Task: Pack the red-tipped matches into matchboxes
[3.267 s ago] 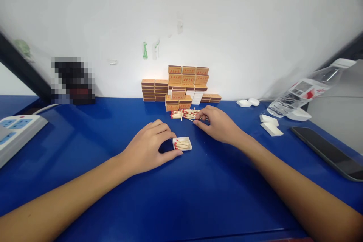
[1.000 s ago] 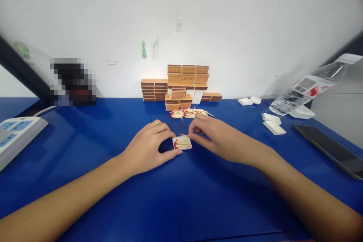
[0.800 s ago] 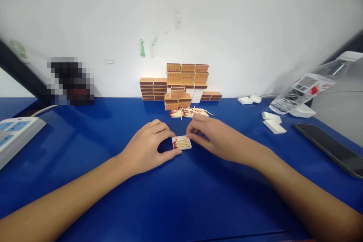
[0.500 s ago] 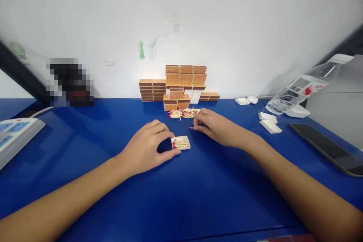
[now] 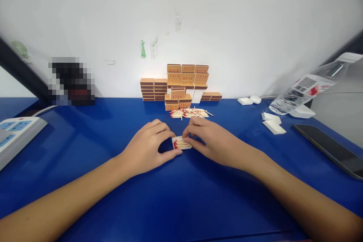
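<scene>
- At this moment matches appear to be set into a small white tray (image 5: 178, 137), which lies on the blue table (image 5: 170, 200) between the two hands, nearer than the loose pile of matches (image 5: 195, 113) and the stacked matchboxes (image 5: 187, 78).
- For this to go well, the tray is best braced lightly at its edges, since so small and apparently light a thing could easily be nudged or tipped.
- Each match is best laid flat and parallel to the matches in the tray (image 5: 180, 144), most of whose red heads are seen toward the left end; that order is worth keeping.
- The wooden end is better pinched than the head, and release is best done low, so that the laid sticks are not scattered or crossed.
- By the left hand (image 5: 151, 145) a half-open C is formed: the tray's left end is spanned between the index finger at the far corner and the thumb along the near side, in what looks like a light steadying hold.
- By the right hand (image 5: 212, 140) the tray's right end is partly covered; its thumb and index finger are brought nearly together over the matches, the other fingers curled. Whether a match is gripped there cannot be told.
</scene>
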